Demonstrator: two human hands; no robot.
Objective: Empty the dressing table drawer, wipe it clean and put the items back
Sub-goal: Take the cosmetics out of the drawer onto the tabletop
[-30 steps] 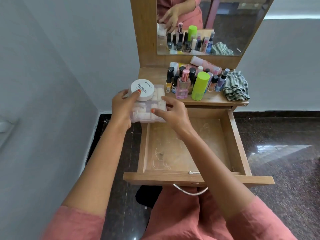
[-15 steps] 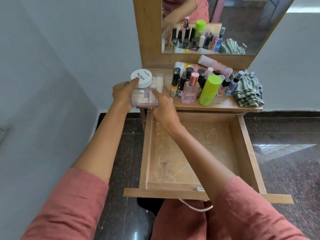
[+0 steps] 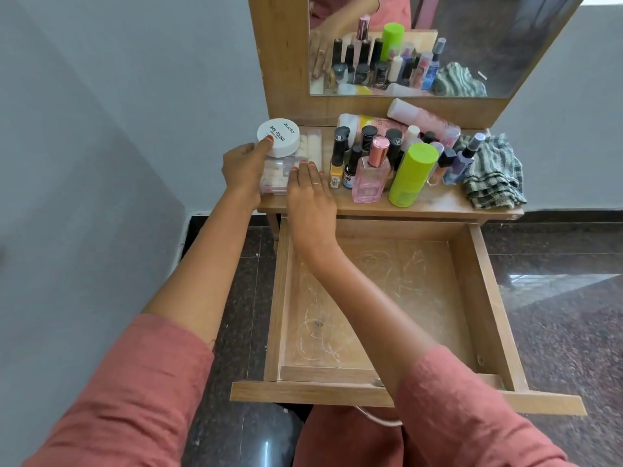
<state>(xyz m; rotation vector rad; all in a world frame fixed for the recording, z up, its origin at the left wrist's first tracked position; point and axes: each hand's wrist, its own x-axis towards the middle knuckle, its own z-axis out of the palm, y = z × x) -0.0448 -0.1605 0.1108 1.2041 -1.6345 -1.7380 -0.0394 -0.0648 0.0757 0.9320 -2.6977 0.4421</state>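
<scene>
The wooden drawer (image 3: 483, 284) is pulled out, its dusty, scratched bottom bare. A clear plastic box (image 3: 274, 175) of small pale items sits on the left end of the dressing table top (image 3: 435, 201), with a round white nail polish tub (image 3: 279, 136) on it. My left hand (image 3: 240, 167) grips the box's left side, thumb on the tub. My right hand (image 3: 309, 197) lies with straight fingers on the box's right part. A striped cloth (image 3: 493, 175) is bunched at the top's right end.
Several nail polish bottles, a pink perfume bottle (image 3: 371, 178), a lime green can (image 3: 412, 175) and pink tubes crowd the middle of the top. The mirror (image 3: 488, 38) stands behind. A grey wall is at the left, dark stone floor around.
Both hands carried the clear box with the tub up and away from the drawer and set it on the left end of the table top. My right hand's fingers flattened on it.
</scene>
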